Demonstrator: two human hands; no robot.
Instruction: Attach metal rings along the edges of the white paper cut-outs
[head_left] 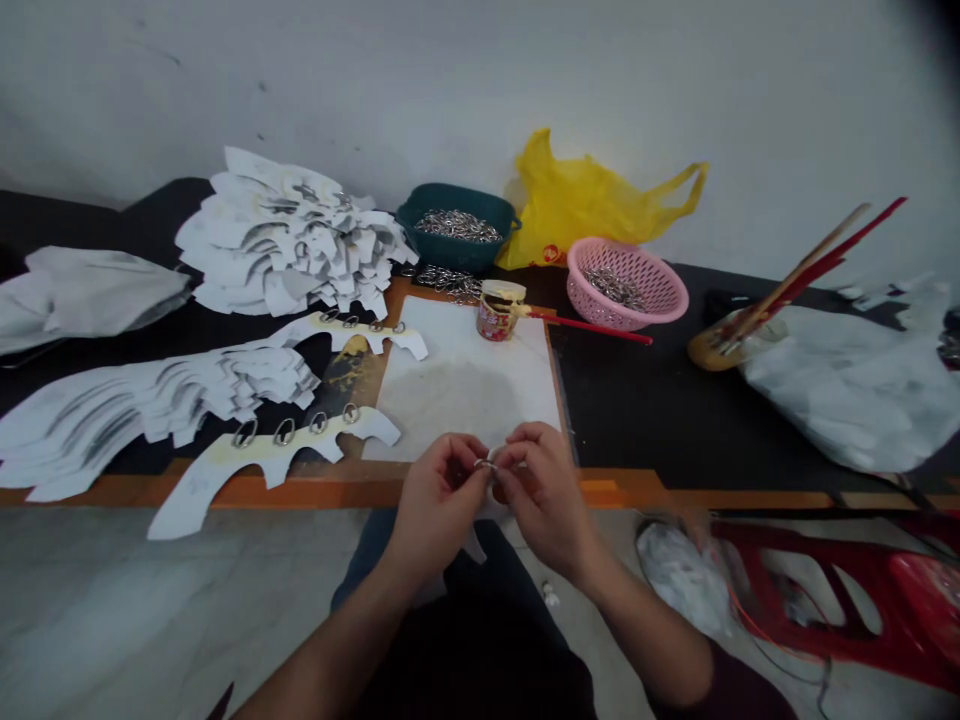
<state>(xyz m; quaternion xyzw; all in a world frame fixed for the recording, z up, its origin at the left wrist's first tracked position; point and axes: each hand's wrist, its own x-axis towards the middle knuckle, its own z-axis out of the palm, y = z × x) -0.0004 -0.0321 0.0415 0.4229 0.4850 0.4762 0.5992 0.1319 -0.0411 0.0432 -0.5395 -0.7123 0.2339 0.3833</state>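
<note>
1. First, far left: a pale grey bundle on the black table.
2. Next, a fanned row of white cut pieces. In front of it lies a single scalloped piece, bearing four metal rings along a yellowish band and overhanging the table edge.
3. Behind: a larger heap of white pieces. Below it, a second ringed piece.
4. Left hand: thumb and fingers pinched narrow on a metal ring, at the table's front edge, above the lap.
5. Back centre: green basket of rings, with loose rings before it.
6. White piece, mostly hidden, shows below and between the hands.
7. Cup, yellow-smeared, on a white board; a red stick extends rightward from it.
8. Right hand: fingers drawn close, tips beside the ring; cannot tell whether they grip ring or piece.
9. Behind, yellow bag; pink basket holding rings.
10. Far right: brush pot, tilted, touching a whitish plastic bag.
</note>
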